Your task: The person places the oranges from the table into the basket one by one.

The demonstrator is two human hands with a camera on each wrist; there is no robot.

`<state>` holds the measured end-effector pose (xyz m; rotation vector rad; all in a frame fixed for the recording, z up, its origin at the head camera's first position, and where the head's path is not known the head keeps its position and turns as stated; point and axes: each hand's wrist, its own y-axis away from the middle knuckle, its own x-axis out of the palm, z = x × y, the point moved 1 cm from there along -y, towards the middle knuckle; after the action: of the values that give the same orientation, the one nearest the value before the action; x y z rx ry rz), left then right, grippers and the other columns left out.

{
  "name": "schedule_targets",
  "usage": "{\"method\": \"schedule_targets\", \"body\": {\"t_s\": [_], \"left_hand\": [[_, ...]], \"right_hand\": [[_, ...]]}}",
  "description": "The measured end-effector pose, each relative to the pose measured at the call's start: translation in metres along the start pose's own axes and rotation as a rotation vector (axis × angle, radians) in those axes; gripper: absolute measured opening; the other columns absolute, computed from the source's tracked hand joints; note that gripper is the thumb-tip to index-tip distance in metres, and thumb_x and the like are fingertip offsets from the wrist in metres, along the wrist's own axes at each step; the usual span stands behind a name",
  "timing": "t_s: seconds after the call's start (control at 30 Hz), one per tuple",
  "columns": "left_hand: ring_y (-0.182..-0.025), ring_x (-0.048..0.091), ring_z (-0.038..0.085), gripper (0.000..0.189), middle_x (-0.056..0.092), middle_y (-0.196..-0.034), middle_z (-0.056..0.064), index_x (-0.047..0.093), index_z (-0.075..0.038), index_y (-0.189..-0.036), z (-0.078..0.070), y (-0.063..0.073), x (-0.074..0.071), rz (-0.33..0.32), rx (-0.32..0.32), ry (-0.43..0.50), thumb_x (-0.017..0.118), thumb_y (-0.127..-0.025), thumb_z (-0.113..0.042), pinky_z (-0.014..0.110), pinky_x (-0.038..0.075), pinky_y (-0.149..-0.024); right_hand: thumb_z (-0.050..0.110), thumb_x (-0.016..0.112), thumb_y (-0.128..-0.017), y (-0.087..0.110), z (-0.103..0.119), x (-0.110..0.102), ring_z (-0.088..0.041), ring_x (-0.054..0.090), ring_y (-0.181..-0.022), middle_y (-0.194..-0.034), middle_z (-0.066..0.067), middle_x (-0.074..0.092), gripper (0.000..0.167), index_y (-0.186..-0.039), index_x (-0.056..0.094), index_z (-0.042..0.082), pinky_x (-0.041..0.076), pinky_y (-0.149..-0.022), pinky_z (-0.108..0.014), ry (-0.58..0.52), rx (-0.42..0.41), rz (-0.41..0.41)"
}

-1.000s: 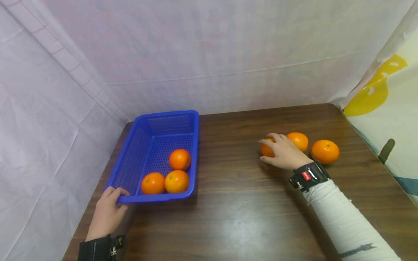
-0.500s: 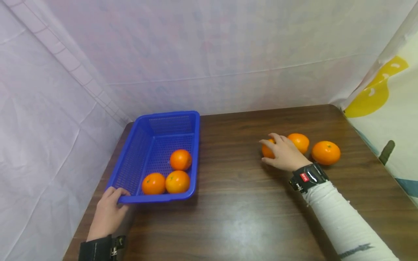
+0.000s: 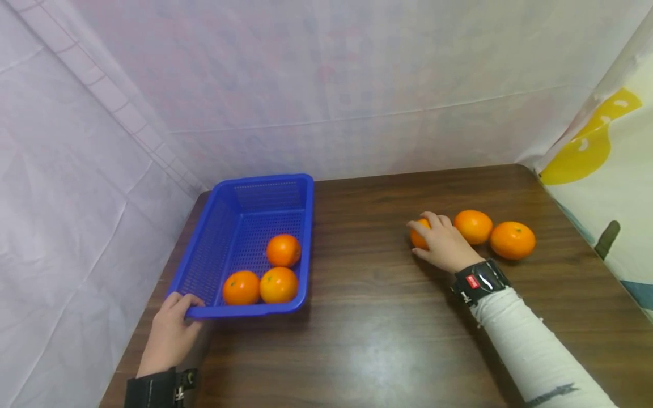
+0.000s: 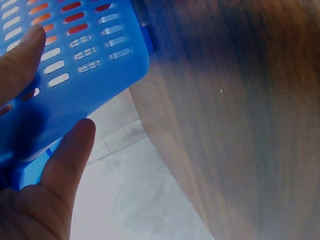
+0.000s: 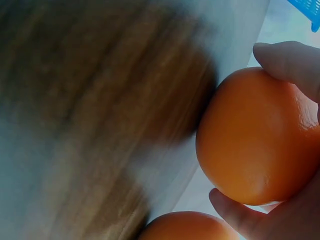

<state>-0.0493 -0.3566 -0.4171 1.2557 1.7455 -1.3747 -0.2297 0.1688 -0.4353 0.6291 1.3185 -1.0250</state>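
Note:
My right hand holds an orange at the right side of the table, fingers over its top. In the right wrist view, thumb and fingers lie on opposite sides of this orange. Just right of the hand sit two more oranges, one close to the other. My left hand grips the near left corner of a blue plastic basket. The basket's slotted wall shows between the digits in the left wrist view. Three oranges lie in the basket's near right part.
The brown wooden table has a rounded far right corner. Pale cloth hangs behind it and along the left side. At the right hangs cloth with a yellow print.
The right hand's fingers have closed more around the orange, and the hand stands slightly farther from the neighbouring orange, which shows more fully. The left hand and basket stay in place.

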Motion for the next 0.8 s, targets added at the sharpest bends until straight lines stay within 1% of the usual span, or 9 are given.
{"method": "schedule_targets", "body": {"t_s": [0.17,0.33,0.57,0.8], "left_hand": [[-0.078,0.056,0.022,0.030,0.053,-0.084,0.004,0.065,-0.009,-0.086,0.0009,-0.0001,0.0006,-0.005,0.004,0.002,0.078,-0.066,0.010,0.043,0.050,-0.069],[-0.078,0.056,0.021,0.031,0.053,-0.083,0.003,0.065,-0.009,-0.086,0.0020,0.0002,0.0017,-0.007,0.004,0.003,0.078,-0.066,0.010,0.041,0.049,-0.068],[-0.079,0.058,0.023,0.030,0.054,-0.084,0.005,0.064,-0.008,-0.086,0.0011,0.0005,0.0019,-0.014,0.005,0.000,0.077,-0.066,0.011,0.046,0.051,-0.071],[-0.081,0.058,0.024,0.028,0.053,-0.085,0.006,0.064,-0.007,-0.087,0.0006,-0.0002,0.0013,-0.003,-0.007,-0.002,0.077,-0.069,0.010,0.049,0.051,-0.072]], "right_hand": [[0.024,0.080,-0.085,0.0005,-0.0005,0.0030,-0.054,0.046,-0.121,-0.140,-0.029,0.045,0.060,-0.138,0.056,0.010,0.046,-0.099,-0.064,-0.006,-0.008,-0.032],[0.022,0.079,-0.085,0.0009,-0.0016,0.0054,-0.054,0.046,-0.120,-0.139,-0.028,0.044,0.059,-0.137,0.056,0.009,0.047,-0.098,-0.063,-0.010,-0.012,-0.039],[0.022,0.078,-0.086,0.0007,-0.0026,0.0080,-0.055,0.044,-0.122,-0.139,-0.028,0.044,0.058,-0.137,0.055,0.010,0.048,-0.098,-0.063,-0.014,-0.005,-0.040],[0.023,0.078,-0.086,0.0008,-0.0029,0.0106,-0.054,0.045,-0.122,-0.139,-0.026,0.045,0.056,-0.136,0.056,0.011,0.049,-0.095,-0.062,-0.007,-0.004,-0.060]]}}
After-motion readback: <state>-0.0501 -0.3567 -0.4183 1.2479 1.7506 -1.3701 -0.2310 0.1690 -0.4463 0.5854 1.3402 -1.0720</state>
